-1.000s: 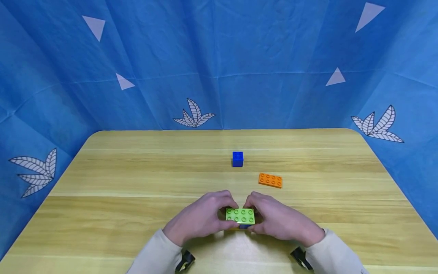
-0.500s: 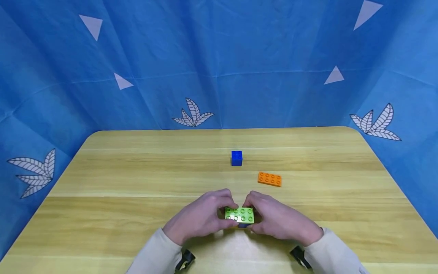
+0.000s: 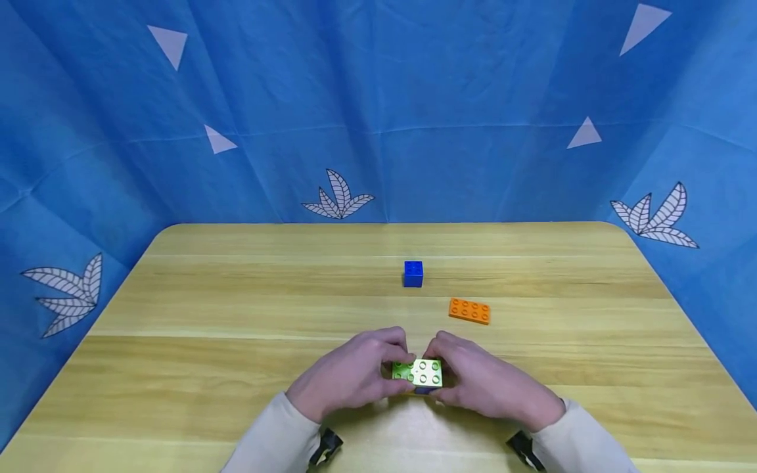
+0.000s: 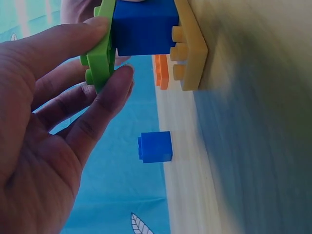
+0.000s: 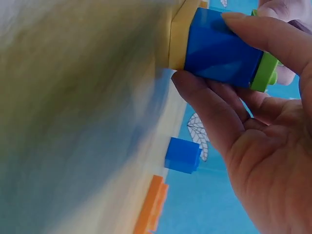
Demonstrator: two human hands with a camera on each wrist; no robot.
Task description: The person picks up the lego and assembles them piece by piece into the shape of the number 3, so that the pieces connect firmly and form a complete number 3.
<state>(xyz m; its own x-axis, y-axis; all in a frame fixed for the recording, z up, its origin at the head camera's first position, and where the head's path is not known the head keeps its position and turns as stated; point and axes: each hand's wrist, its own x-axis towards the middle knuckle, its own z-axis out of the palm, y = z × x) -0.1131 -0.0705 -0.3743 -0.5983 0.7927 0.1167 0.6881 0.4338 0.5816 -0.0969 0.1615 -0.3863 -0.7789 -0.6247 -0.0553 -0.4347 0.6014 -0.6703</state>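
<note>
- While left hand [image 3: 357, 374] pinches lime eight-stud plate [image 3: 424, 374], right hand [image 3: 476, 380] clamps fingers on blue brick [image 5: 219, 53] beneath; yellow plate [image 4: 196, 63] lowest.
- Stack [image 3: 424, 380] at table's [image 3: 236, 295] 6 o'clock.
- From it: blue cube brick [image 3: 413, 274], 12 o'clock; orange eight-stud plate [image 3: 470, 311], 1:30.

no texts, labels, brands, numbers or signs can be read in any of the views.

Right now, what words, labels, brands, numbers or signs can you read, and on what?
There are none to read.
Blue backdrop: printed leaves and triangles, no writing.
Green eight-stud plate, orange eight-stud plate, lone blue brick: no legible lettering; any stud marks are too small to read.
</note>
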